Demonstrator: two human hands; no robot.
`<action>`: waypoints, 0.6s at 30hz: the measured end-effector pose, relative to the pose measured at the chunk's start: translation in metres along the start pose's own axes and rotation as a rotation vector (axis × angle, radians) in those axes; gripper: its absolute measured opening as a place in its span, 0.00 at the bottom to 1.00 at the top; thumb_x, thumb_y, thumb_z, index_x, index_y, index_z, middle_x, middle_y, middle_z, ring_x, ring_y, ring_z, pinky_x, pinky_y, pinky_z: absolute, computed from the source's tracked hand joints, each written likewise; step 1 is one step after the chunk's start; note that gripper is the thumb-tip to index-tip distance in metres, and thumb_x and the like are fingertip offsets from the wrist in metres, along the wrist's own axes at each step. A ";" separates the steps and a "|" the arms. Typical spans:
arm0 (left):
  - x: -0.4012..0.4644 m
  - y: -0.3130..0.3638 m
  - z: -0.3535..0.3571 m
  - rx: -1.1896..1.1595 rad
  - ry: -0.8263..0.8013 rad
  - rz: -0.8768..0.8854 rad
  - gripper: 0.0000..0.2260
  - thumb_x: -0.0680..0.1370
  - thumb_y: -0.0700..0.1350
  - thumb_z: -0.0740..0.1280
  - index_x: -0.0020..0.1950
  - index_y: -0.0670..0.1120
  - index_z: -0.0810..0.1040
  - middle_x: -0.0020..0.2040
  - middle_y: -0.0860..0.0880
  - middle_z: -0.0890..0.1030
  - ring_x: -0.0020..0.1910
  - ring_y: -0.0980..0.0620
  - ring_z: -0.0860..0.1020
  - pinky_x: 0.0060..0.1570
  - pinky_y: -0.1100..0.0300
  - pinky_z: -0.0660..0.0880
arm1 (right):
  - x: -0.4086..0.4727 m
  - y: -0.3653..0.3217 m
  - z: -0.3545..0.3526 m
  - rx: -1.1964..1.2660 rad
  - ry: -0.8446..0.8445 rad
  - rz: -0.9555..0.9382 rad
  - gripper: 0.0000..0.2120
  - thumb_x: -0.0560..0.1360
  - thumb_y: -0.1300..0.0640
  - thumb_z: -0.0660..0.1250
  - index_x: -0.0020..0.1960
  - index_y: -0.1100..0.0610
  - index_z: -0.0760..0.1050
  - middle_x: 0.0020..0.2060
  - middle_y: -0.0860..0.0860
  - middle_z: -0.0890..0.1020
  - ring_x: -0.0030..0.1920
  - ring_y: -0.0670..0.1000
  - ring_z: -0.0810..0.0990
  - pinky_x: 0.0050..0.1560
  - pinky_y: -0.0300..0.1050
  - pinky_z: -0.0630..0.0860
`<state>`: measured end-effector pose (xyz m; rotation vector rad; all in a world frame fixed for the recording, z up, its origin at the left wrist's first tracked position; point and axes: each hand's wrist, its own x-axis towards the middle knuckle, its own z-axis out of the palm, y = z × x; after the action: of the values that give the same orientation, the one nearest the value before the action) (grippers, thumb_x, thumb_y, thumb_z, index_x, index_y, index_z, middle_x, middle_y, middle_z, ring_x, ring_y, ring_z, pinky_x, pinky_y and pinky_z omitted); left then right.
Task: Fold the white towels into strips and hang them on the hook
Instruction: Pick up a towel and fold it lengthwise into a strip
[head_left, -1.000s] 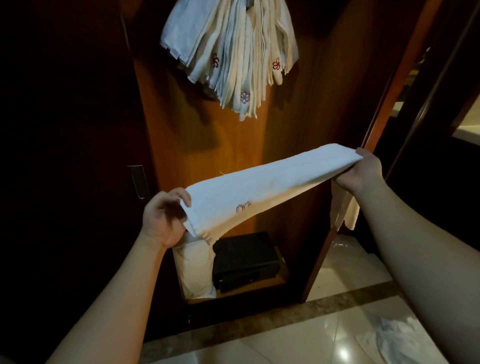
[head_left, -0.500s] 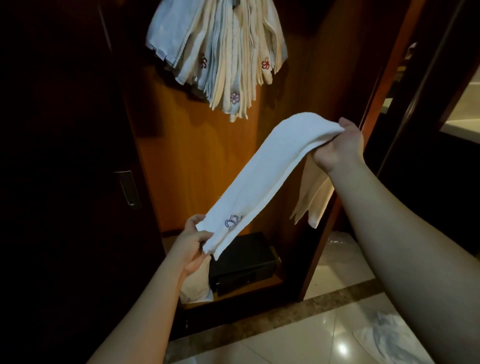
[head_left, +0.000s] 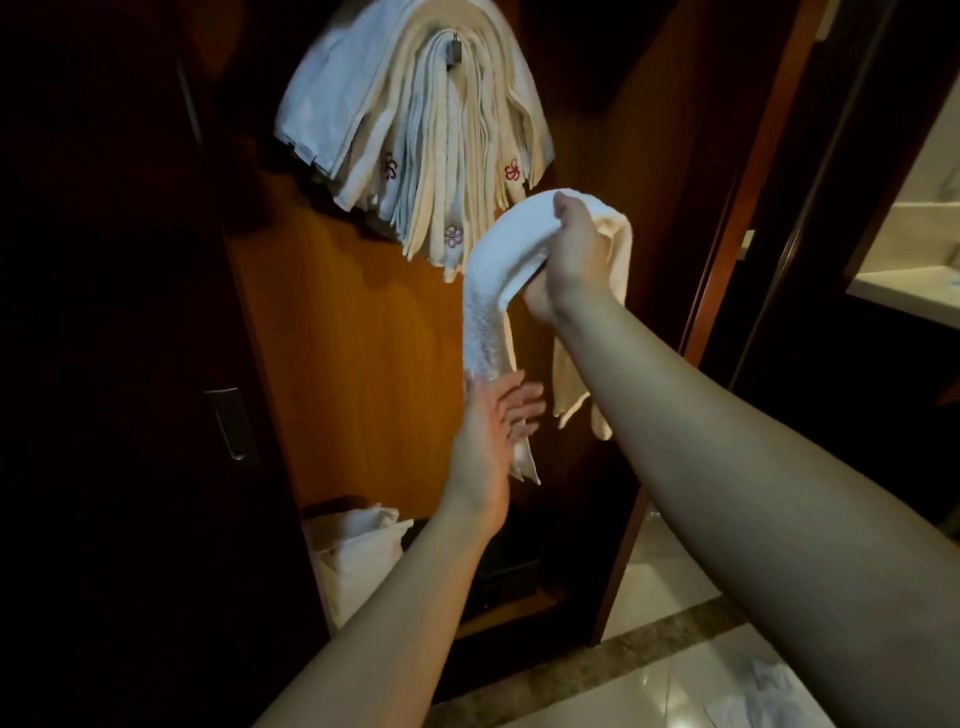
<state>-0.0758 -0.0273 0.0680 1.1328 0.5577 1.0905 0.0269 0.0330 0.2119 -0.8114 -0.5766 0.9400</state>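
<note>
Your right hand (head_left: 574, 260) has the folded towel strip (head_left: 488, 317) gripped at its top bend, probably so both tails hang evenly for the hook (head_left: 453, 49). The long axis runs close to vertical, with the free end pointing down. Your left hand (head_left: 501, 421) is open, fingers straight against the lower tail, steadying it just under the hanging towels (head_left: 415, 130).

Two bare forearms reach up into view from the bottom edge, with no sleeve visible on either. The left hand (head_left: 496, 415) and right hand (head_left: 574, 260) appear to carry no rings, watch or gloves, though the dim light makes small details uncertain.
</note>
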 end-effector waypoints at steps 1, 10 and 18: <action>0.007 0.007 0.012 0.008 -0.079 0.015 0.39 0.75 0.70 0.46 0.75 0.46 0.69 0.69 0.48 0.77 0.69 0.52 0.74 0.70 0.55 0.68 | 0.002 -0.001 0.007 -0.019 -0.014 -0.011 0.28 0.82 0.49 0.62 0.77 0.61 0.62 0.74 0.57 0.70 0.71 0.54 0.70 0.67 0.47 0.67; 0.113 0.059 0.065 -0.298 0.063 0.022 0.48 0.71 0.77 0.40 0.80 0.48 0.61 0.78 0.47 0.66 0.77 0.47 0.64 0.76 0.45 0.60 | 0.050 -0.027 0.026 -0.096 -0.087 -0.090 0.36 0.81 0.48 0.62 0.81 0.59 0.51 0.79 0.58 0.60 0.76 0.56 0.61 0.66 0.47 0.62; 0.197 0.072 0.056 -0.378 0.370 0.228 0.26 0.79 0.69 0.56 0.60 0.51 0.80 0.53 0.48 0.86 0.55 0.50 0.83 0.45 0.59 0.78 | 0.134 -0.047 0.007 -0.202 -0.156 -0.190 0.33 0.81 0.47 0.62 0.80 0.58 0.54 0.77 0.55 0.63 0.68 0.52 0.67 0.59 0.45 0.64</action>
<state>0.0214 0.1279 0.1854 0.6775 0.4865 1.5467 0.1082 0.1367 0.2660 -0.8507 -0.8799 0.7830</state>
